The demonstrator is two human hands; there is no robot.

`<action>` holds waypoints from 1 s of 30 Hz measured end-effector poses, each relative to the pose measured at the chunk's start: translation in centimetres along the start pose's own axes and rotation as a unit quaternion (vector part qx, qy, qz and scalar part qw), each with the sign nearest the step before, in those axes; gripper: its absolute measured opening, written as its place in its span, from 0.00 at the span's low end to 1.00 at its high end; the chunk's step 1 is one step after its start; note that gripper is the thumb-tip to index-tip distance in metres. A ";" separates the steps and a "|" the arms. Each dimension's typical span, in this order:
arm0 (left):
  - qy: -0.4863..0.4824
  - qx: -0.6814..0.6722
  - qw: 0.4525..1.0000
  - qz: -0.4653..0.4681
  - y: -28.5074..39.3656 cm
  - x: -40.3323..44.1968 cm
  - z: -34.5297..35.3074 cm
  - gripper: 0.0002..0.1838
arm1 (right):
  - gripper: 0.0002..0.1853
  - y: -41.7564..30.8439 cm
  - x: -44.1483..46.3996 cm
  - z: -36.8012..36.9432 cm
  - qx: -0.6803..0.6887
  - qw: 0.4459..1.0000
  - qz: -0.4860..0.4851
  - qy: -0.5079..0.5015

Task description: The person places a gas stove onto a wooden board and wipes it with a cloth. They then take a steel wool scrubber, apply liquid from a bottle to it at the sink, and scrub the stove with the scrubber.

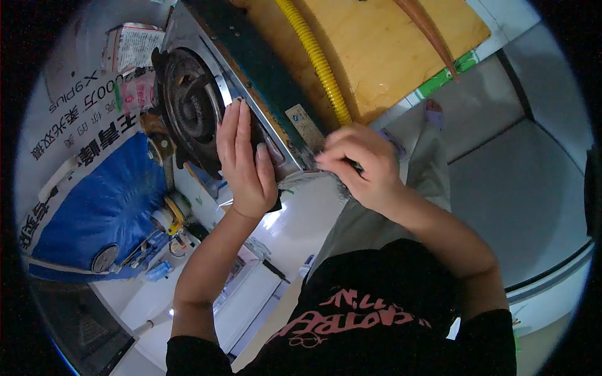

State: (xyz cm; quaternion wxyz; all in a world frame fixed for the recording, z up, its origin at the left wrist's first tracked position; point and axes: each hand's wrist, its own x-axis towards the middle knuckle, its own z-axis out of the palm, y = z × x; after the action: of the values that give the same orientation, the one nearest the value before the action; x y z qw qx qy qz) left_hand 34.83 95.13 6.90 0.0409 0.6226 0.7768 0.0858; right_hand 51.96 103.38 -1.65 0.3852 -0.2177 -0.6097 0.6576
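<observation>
So we're looking at a stained yellow tabletop point(392, 53) here, with a ribbed yellow hose point(316, 55) running across it and a brown tapered thing point(429, 30) poking its tip past the edge.

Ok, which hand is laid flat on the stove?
The left hand, fingers straight beside the burner; the right hand has bent fingers, near the stove.

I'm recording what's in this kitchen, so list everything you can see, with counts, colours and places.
Stove: one, silver, upper left
Burner: one, black, on stove
Packet: one, mostly white, upper left
Banner: one, grey and blue, left
Clutter: uncountable, mixed, lower left
Hose: one, yellow, top
Board: one, tan, top
Stick: one, brown, upper right
Slippers: two, purple, upper right
Panels: several, grey, right
Shirt: one, black, bottom
Hands: two, bare, centre
</observation>
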 end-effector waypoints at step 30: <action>-0.016 0.021 1.000 0.001 -0.1 -0.1 0.1 0.31 | 0.05 -1.1 1.8 1.2 0.007 0.998 -0.052 0.016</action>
State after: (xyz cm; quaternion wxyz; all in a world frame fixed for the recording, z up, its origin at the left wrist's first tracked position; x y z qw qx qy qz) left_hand 34.76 95.04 6.74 0.0402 0.6256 0.7768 0.0598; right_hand 50.16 103.97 -0.08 0.4299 -0.1932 -0.6092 0.6377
